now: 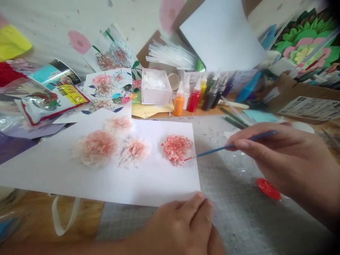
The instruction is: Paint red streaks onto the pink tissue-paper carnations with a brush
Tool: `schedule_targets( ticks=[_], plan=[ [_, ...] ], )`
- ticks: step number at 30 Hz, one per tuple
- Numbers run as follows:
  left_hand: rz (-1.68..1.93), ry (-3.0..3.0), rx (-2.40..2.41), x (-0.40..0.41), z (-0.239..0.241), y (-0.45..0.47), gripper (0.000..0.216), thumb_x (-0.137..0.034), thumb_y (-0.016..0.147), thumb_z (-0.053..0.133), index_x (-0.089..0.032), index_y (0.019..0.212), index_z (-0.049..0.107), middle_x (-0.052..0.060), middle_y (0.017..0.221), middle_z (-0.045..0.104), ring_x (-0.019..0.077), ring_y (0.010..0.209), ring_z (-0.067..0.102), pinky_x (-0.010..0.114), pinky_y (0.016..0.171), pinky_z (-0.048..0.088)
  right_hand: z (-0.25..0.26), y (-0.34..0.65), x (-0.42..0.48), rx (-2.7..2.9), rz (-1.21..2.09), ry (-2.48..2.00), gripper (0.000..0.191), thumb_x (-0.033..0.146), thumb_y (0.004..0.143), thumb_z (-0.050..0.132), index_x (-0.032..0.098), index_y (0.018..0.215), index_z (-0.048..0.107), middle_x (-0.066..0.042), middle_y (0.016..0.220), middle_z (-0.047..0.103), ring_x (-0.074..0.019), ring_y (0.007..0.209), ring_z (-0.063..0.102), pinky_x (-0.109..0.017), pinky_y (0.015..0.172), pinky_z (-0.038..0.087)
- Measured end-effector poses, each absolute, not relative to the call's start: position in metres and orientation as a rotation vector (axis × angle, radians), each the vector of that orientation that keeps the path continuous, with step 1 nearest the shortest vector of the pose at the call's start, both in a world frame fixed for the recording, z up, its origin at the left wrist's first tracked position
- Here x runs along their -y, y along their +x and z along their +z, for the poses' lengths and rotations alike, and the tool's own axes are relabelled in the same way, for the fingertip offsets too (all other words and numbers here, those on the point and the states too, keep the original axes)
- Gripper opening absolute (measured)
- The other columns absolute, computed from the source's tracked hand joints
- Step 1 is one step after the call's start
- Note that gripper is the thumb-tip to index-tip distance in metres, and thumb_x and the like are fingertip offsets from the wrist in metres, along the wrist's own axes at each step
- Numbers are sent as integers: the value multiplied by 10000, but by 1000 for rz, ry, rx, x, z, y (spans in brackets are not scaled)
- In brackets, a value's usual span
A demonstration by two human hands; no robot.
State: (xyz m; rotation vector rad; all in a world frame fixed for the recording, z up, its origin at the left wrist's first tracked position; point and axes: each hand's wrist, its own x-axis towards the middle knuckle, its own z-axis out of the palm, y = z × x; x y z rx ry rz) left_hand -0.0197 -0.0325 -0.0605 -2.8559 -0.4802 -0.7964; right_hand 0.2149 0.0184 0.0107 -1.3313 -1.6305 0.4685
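My right hand (276,152) pinches a thin blue paintbrush (217,149), its reddish tip at the lower right edge of a ruffled flower (176,148) with red-edged petals. That flower sits near the right side of a white sheet of paper (159,184). Three paler, pink-centred flowers, including a large one (97,148), are on the sheet further left. At the sheet's lower right corner, my left hand (186,223) is closed with its fingers together at the paper's edge; its thumb is hidden. A blob of red paint (269,188) lies under my right wrist.
A grey cutting mat (225,212) lies beneath the paper. Behind it stand several paint bottles, including a red one (194,99), and a small white box (156,86). A cardboard box (300,95) with pens is at right; a snack packet (55,102) lies at left.
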Motion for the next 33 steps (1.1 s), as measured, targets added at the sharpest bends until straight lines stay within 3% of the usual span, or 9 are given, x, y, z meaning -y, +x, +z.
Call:
schedule_targets(
  ticks=[8, 16, 26, 33],
  plan=[
    [-848, -2851, 485, 33, -59, -19, 174, -171, 923, 538, -156, 892, 709, 112, 1089, 777, 222, 1009, 741, 275, 777, 659, 7, 219, -15, 1636, 474, -1325, 114, 463, 770, 770, 354, 747, 749, 52, 743, 764, -108, 624, 697, -152, 524, 536],
    [-844, -2882, 505, 33, -54, -19, 199, -146, 932, 521, -168, 896, 715, 81, 1090, 782, 239, 987, 754, 301, 748, 669, 12, 215, -20, 1618, 422, -1377, 96, 394, 758, 765, 324, 697, 737, 46, 656, 741, -111, 509, 635, -189, 450, 488],
    [-781, -2896, 490, 34, -56, -22, 216, -201, 954, 500, -159, 984, 710, 107, 1184, 750, 230, 1112, 706, 281, 819, 649, 10, 213, -17, 1581, 452, -1359, 135, 429, 758, 769, 300, 733, 736, 25, 729, 767, -140, 606, 690, -214, 503, 514],
    [-804, -2886, 504, 35, -58, -21, 211, -233, 954, 515, -163, 959, 714, 110, 1155, 757, 242, 1082, 720, 295, 804, 654, 15, 216, -14, 1683, 429, -1359, 119, 412, 770, 762, 306, 720, 742, 46, 707, 758, -114, 596, 669, -187, 534, 526]
  ],
)
